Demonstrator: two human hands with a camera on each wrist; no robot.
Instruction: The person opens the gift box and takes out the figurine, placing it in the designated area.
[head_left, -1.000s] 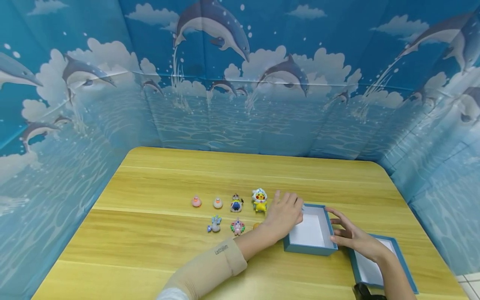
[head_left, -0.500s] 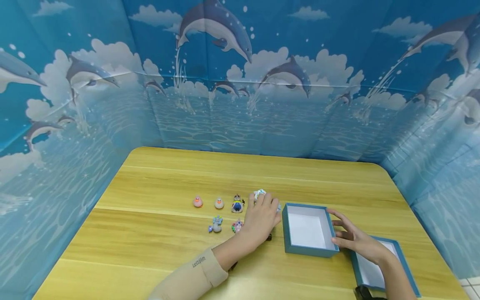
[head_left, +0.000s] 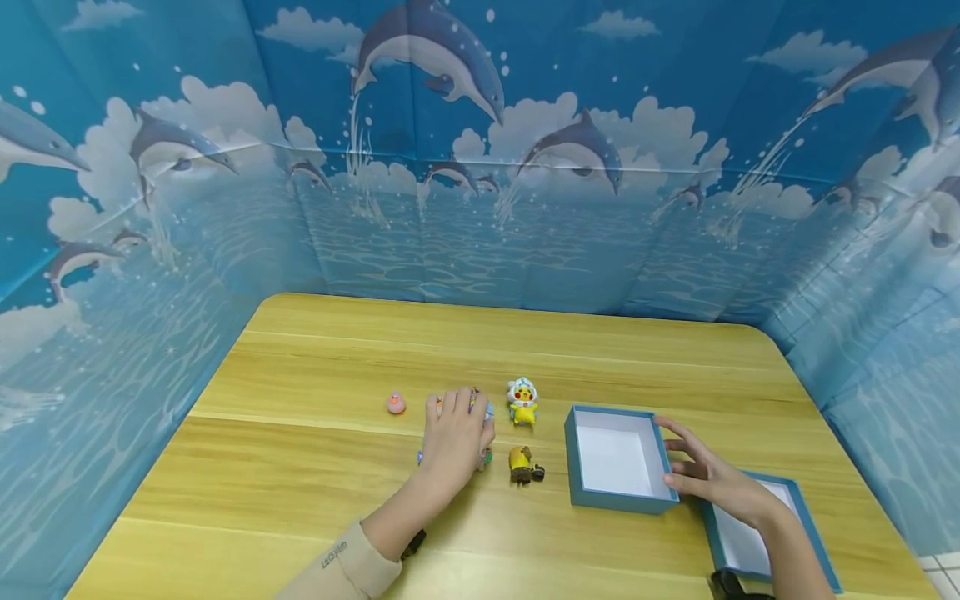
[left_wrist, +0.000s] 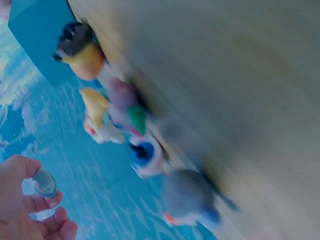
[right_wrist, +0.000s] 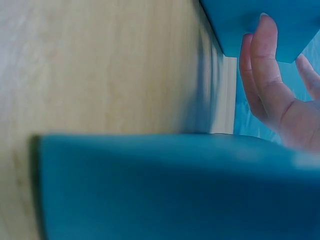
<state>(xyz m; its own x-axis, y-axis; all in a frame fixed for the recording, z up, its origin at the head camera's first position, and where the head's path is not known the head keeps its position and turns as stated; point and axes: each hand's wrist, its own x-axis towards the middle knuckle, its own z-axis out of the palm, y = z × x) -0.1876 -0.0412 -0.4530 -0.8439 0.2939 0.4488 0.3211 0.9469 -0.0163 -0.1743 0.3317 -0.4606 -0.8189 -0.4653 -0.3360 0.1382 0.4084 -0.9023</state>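
Note:
My left hand (head_left: 456, 442) is above the toys left of the middle of the table. In the left wrist view its thumb and fingertip pinch a small, rounded pale blue toy (left_wrist: 45, 184). Beneath it, a white duck, a figure in blue and a pink figure are mostly covered in the head view. A grey toy with a blue part (left_wrist: 187, 195) shows in the left wrist view. My right hand (head_left: 708, 475) rests its fingers and thumb against the right side of an open blue box (head_left: 622, 500) with a white inside; it grips nothing.
A pink duck (head_left: 396, 403) is left of my left hand. A yellow figure in a white hood (head_left: 523, 408) and a yellow-and-brown figure (head_left: 520, 464) lie between that hand and the box. Another shallow blue box part (head_left: 713, 533) lies under my right forearm. A dolphin-print curtain (head_left: 450, 233) hangs behind the table.
My left hand has moved left from the box's left rim, over the yellow hooded figure, to the toys farther left, carrying the pale blue toy. My right hand has stayed at the box.

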